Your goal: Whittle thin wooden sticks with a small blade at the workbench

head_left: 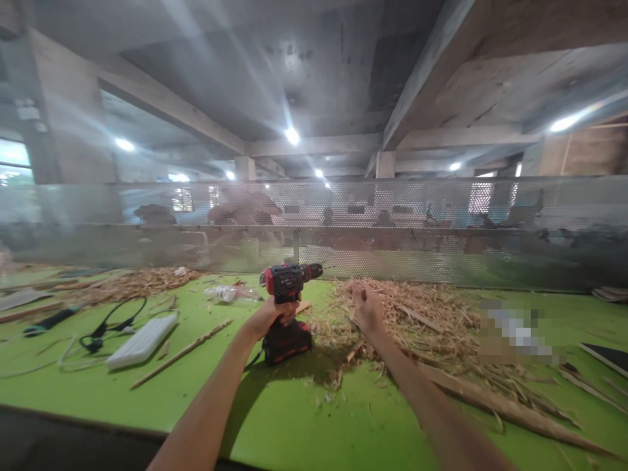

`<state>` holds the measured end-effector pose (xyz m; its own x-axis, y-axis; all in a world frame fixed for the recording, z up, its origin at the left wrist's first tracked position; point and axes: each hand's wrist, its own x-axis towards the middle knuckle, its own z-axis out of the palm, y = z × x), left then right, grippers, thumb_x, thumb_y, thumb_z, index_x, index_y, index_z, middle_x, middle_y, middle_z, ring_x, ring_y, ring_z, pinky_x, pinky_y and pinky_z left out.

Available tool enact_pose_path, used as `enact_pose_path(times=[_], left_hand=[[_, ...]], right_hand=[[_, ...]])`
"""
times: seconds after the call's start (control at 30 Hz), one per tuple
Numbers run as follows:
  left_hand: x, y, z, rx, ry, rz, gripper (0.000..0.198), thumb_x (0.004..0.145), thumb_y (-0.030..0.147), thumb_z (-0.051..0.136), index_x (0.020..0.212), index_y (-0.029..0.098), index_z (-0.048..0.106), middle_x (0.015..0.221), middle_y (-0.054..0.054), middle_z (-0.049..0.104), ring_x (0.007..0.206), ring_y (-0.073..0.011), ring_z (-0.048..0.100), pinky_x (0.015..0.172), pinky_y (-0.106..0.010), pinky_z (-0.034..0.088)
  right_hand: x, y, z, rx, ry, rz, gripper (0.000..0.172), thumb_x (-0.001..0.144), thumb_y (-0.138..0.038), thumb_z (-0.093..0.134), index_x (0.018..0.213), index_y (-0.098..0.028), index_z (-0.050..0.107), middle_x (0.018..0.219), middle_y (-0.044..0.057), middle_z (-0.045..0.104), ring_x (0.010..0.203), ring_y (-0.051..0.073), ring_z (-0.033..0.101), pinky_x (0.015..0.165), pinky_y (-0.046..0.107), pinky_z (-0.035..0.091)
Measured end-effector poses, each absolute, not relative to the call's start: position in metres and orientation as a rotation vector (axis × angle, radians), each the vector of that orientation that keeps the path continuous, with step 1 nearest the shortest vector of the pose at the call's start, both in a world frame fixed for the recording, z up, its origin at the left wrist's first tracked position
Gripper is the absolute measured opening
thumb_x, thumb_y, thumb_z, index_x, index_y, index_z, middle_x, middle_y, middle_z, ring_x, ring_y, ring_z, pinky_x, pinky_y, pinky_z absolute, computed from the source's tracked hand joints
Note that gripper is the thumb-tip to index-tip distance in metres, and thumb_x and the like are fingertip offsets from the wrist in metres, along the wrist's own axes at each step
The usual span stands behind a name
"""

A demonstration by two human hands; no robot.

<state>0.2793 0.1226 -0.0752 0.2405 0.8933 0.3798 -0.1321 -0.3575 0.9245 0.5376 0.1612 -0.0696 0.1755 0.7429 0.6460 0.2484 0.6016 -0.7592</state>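
Note:
My left hand is wrapped round the grip of a black and red cordless drill. The drill is upright, its battery base just over the green tabletop, and its thin bit points right. My right hand is closed just right of the bit's tip, above a heap of wood shavings. Whatever its fingers pinch is too small to make out. A thin dark strip shows beside the right hand; I cannot tell whether the hand holds it.
On the green table at left lie a carved stick, a white power strip, a black cable loop and a clear plastic bottle. A long pointed wood piece lies at right. A perforated metal screen stands behind.

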Motion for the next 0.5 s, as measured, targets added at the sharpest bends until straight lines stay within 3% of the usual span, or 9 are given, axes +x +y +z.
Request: enact_pose_path(times=[0.17,0.4,0.5], left_hand=[[0.28,0.122,-0.075,1.552,0.768,1.307,0.036,0.067,0.04,0.081,0.077,0.017,0.055,0.054,0.009,0.04,0.045,-0.005,0.032,0.047,-0.022,0.028],[0.282,0.119,-0.072,1.509,0.75,1.313,0.041,0.065,0.039,0.085,0.089,0.015,0.061,0.056,0.009,0.042,0.044,-0.0045,0.033,0.047,-0.021,0.028],[0.28,0.121,-0.074,1.499,0.735,1.306,0.043,0.065,0.038,0.085,0.092,0.015,0.062,0.059,0.008,0.044,0.045,-0.0041,0.033,0.047,-0.021,0.03]], right_hand=[[0.532,0.165,-0.082,-0.917,-1.467,0.38,0.049,0.087,-0.067,0.053,0.063,-0.025,0.041,0.053,-0.004,0.038,0.055,0.015,0.034,0.059,0.03,0.023],[0.53,0.167,-0.094,-0.982,-1.522,0.353,0.039,0.088,-0.047,0.054,0.062,-0.025,0.035,0.052,-0.004,0.033,0.055,0.015,0.033,0.06,0.03,0.023],[0.53,0.171,-0.099,-0.999,-1.51,0.423,0.033,0.08,-0.04,0.061,0.062,-0.025,0.039,0.054,-0.004,0.038,0.057,0.015,0.035,0.06,0.029,0.024]])
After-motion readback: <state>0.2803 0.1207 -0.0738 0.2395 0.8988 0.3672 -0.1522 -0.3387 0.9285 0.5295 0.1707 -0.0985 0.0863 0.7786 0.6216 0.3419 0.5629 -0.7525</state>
